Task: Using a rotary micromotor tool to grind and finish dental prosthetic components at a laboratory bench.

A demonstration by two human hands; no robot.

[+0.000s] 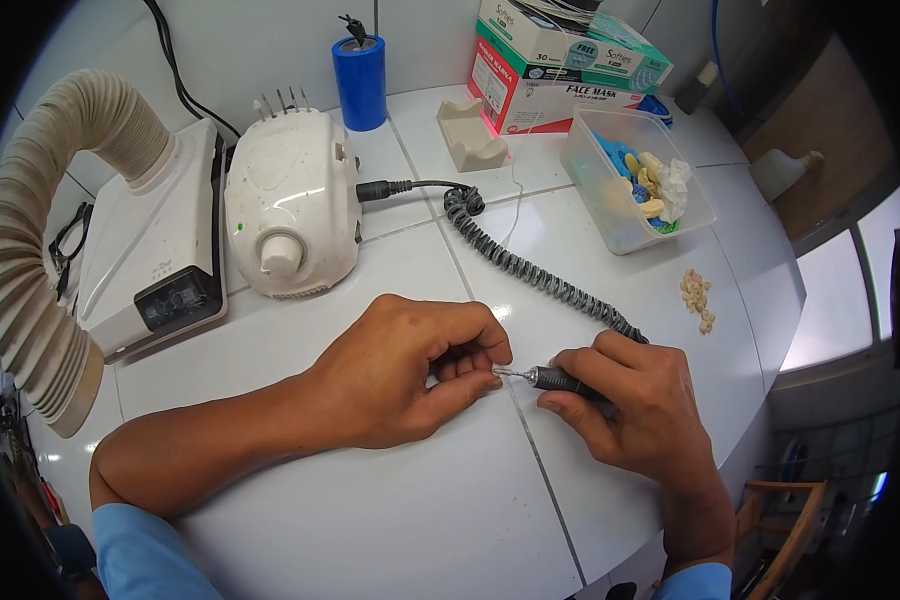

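Note:
My right hand (635, 405) grips a dark rotary handpiece (560, 380) like a pen. Its thin metal bit (513, 372) points left and meets the fingertips of my left hand (410, 370). Thumb and forefinger of that hand are pinched around something tiny and pale, too small to name. A grey coiled cord (540, 275) runs from behind my right hand back to a white drill control unit (292, 205) with a front knob. Both hands are held low over the white tiled table (370, 520).
Left stands a white dust extractor (160, 250) with a ribbed hose (30, 230). At the back are a blue cylinder (358, 85), a beige handpiece cradle (472, 135) and stacked boxes (565, 80). Right lie a clear tub (630, 215) of moulds and several small tooth-like pieces (696, 298).

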